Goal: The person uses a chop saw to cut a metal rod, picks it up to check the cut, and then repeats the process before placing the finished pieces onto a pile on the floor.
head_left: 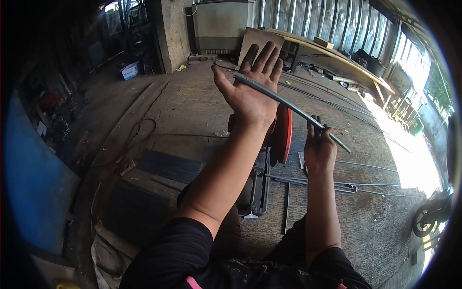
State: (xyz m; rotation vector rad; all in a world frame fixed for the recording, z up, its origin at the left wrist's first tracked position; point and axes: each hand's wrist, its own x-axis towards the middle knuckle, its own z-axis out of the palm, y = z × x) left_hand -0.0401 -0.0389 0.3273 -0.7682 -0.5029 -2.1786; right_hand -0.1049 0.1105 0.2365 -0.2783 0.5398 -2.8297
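Note:
A grey metal rod [298, 111] slants across the view, its upper end at my left hand and its lower end past my right. My left hand [252, 103] is palm up with fingers spread, and the rod lies across the palm without being gripped. My right hand [320, 150] pinches the rod near its lower end between thumb and fingers. Behind and below my hands stands a cut-off saw with a red guard [287, 135], partly hidden by my left arm.
Long thin rods [332, 184] lie on the concrete floor beside the saw. Dark flat plates [168, 166] lie to the left, near a blue panel [36, 188]. At the back right is a long wooden bench [332, 53]; a small wheeled vehicle [428, 216] is at the right edge.

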